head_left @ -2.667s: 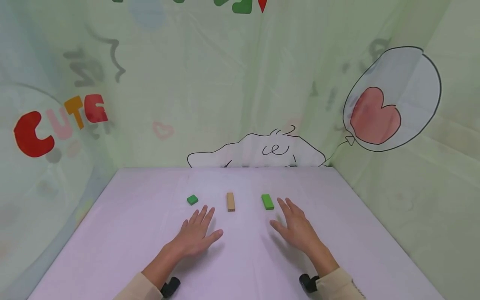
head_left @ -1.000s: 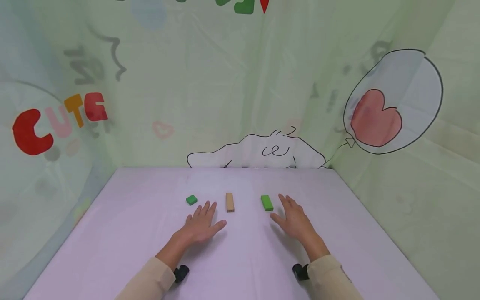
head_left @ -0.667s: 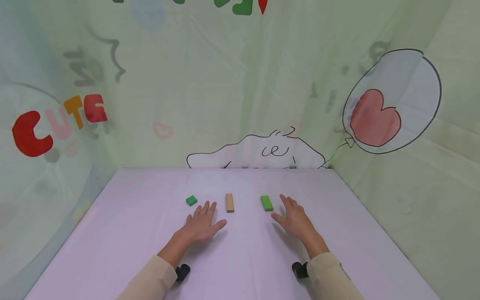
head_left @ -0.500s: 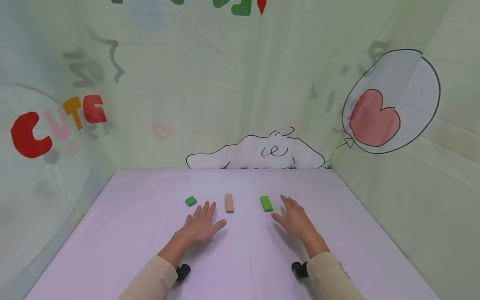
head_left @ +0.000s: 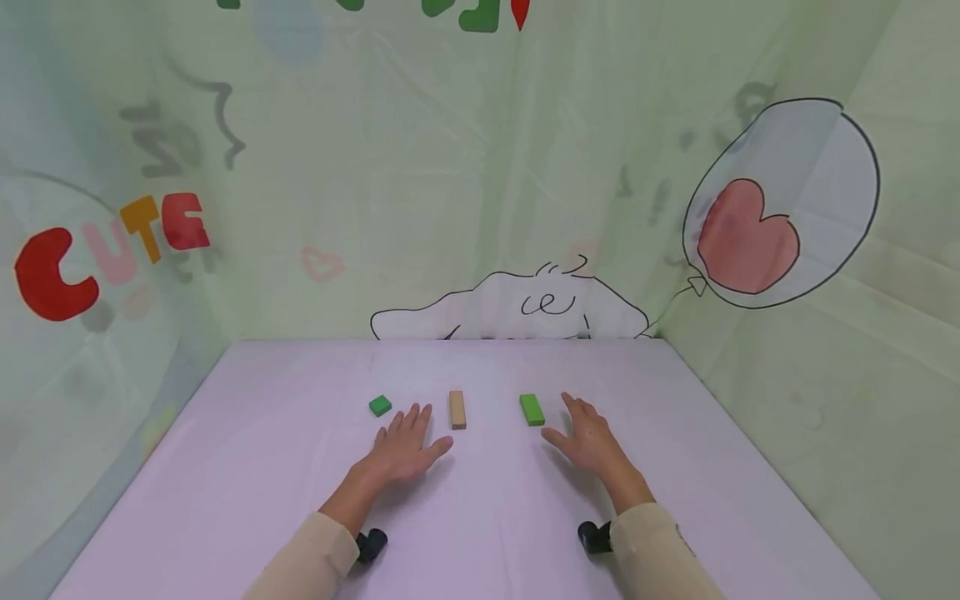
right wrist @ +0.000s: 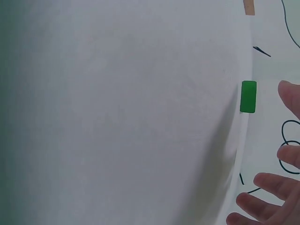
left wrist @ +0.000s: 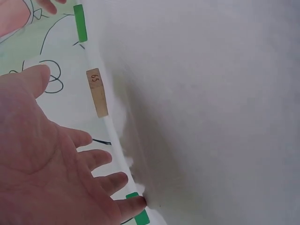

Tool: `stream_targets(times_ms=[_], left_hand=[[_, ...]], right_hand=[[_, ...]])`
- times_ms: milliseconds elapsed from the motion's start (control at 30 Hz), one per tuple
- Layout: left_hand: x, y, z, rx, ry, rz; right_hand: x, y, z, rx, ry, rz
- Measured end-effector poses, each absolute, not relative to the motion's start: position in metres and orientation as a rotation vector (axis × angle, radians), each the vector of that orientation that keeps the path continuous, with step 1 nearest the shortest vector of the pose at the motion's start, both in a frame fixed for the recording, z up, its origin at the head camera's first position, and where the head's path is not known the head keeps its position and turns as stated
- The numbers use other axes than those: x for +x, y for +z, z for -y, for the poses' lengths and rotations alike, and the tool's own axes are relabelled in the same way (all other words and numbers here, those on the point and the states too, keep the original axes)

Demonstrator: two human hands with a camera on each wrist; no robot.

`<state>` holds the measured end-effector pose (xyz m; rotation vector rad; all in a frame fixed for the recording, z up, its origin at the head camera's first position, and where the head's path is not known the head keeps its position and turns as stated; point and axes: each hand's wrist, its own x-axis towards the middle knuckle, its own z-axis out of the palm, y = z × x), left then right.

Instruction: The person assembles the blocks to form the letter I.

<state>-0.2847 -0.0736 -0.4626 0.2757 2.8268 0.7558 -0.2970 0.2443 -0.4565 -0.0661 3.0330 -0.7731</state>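
Three small blocks lie in a row on the table: a dark green block [head_left: 380, 406] at left, a plain wooden block [head_left: 457, 410] in the middle, a light green block [head_left: 532, 410] at right. In the left wrist view the wooden block [left wrist: 97, 93] shows the number 65 on its end. My left hand [head_left: 403, 447] hovers just in front of the dark green and wooden blocks, fingers spread, holding nothing. My right hand [head_left: 594, 442] hovers to the right of the light green block, fingers extended and thumb apart, touching no block.
A pale lilac cloth covers the table [head_left: 480, 517]. Printed curtains [head_left: 420, 167] rise behind it and along both sides. A black wrist camera [head_left: 371, 546] sits at the left cuff, another black camera [head_left: 595, 537] at the right cuff.
Both hands shifted slightly forward early on, the left also a little to the right; since then they have stayed nearly still. The blocks have not been moved; the head view drifts slightly.
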Motion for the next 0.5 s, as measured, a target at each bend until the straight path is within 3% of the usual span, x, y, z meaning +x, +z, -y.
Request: stream_targets(times_ms=[500], left_hand=[[-0.298,-0.475,0.069,0.355,0.819,-2.844]], right_hand=[[-0.303,-0.462,-0.247,-0.045,-0.887,-2.992]])
